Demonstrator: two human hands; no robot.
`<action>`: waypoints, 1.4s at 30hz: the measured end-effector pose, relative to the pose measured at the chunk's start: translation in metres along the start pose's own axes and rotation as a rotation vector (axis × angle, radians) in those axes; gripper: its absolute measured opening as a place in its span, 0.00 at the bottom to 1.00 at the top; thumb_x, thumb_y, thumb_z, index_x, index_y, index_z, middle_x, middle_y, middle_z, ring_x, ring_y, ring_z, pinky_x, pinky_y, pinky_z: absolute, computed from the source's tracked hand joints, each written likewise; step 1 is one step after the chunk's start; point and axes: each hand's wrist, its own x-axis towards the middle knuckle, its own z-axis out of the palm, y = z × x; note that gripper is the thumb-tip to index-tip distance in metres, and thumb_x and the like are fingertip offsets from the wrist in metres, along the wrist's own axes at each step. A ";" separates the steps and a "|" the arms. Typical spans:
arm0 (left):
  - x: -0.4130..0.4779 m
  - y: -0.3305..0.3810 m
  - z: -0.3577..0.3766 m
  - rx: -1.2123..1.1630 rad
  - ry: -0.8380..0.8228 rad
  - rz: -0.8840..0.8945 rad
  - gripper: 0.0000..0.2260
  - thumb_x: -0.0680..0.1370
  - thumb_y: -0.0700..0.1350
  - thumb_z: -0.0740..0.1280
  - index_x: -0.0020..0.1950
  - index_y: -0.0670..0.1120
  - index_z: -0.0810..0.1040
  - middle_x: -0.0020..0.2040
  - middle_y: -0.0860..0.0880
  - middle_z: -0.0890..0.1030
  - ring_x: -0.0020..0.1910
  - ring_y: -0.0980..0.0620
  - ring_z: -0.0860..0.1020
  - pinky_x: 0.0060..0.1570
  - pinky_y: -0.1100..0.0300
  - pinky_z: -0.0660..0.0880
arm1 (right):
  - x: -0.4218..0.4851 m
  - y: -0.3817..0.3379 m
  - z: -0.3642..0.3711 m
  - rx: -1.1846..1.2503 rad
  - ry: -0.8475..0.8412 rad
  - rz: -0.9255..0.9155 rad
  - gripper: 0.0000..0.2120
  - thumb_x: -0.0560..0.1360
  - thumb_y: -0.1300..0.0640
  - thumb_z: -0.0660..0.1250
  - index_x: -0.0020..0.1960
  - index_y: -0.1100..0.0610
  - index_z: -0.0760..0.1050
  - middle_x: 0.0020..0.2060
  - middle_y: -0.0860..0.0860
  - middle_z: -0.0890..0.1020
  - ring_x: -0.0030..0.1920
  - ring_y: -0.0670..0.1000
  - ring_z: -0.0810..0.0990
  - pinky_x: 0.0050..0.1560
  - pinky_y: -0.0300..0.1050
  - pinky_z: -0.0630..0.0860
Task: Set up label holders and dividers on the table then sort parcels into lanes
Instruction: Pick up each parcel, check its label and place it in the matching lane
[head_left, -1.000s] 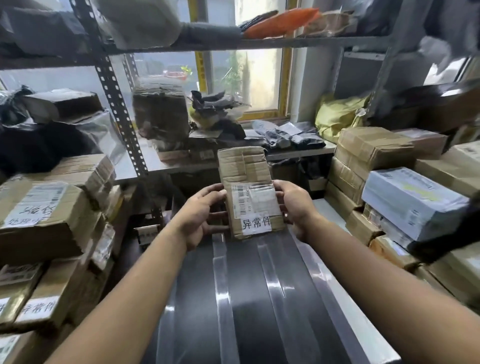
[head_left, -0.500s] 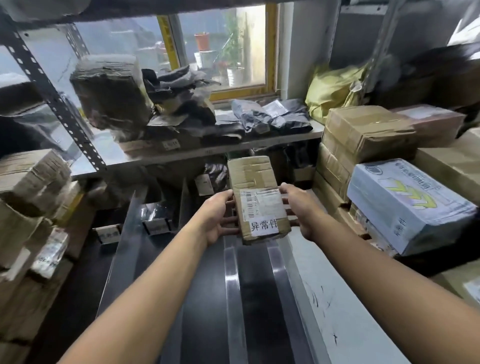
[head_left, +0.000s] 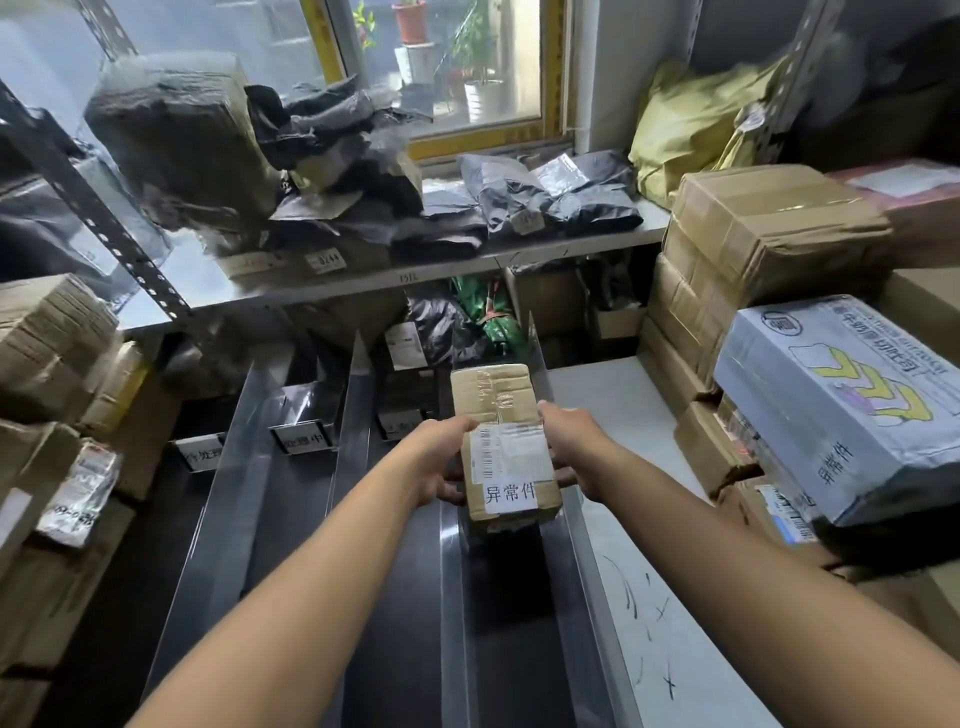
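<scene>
A small brown cardboard parcel (head_left: 501, 436) with a barcode label and a white handwritten tag is held flat between both hands. My left hand (head_left: 439, 460) grips its left side, my right hand (head_left: 571, 449) grips its right side. The parcel hovers low over the rightmost lane of the dark table (head_left: 270, 519), between two clear dividers (head_left: 449, 597). More clear dividers (head_left: 358, 415) split the table into lanes. Label holders (head_left: 304, 439) with written cards stand at the far ends of the lanes; another label holder (head_left: 200, 454) is on the left.
Stacked cardboard boxes (head_left: 769, 228) and a blue-white box (head_left: 841, 400) crowd the right side on a white surface (head_left: 623, 415). More boxes (head_left: 52, 332) pile on the left. A metal shelf (head_left: 311, 280) behind the table holds dark bagged parcels.
The view tilted down and the lanes and label holders came into sight. Both hands carried the parcel forward and lower over the rightmost lane.
</scene>
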 end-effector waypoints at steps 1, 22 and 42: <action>0.002 0.000 0.001 0.023 -0.010 0.001 0.10 0.82 0.47 0.61 0.54 0.45 0.79 0.44 0.46 0.84 0.49 0.42 0.82 0.58 0.35 0.75 | 0.002 0.001 0.001 -0.009 0.003 0.005 0.20 0.83 0.48 0.53 0.58 0.58 0.77 0.41 0.53 0.86 0.39 0.53 0.84 0.30 0.41 0.76; 0.015 -0.002 0.021 0.270 -0.036 0.015 0.21 0.81 0.48 0.63 0.72 0.45 0.68 0.67 0.46 0.75 0.61 0.47 0.76 0.56 0.54 0.76 | 0.014 0.000 0.009 -0.314 0.072 -0.027 0.20 0.78 0.52 0.59 0.64 0.63 0.73 0.48 0.55 0.76 0.45 0.54 0.74 0.35 0.43 0.67; 0.016 -0.024 0.033 0.460 0.061 0.242 0.23 0.79 0.40 0.59 0.74 0.47 0.70 0.69 0.46 0.75 0.48 0.54 0.75 0.45 0.61 0.72 | 0.011 0.004 0.014 -0.300 0.022 -0.099 0.11 0.79 0.58 0.59 0.53 0.61 0.77 0.39 0.54 0.74 0.40 0.53 0.70 0.43 0.48 0.69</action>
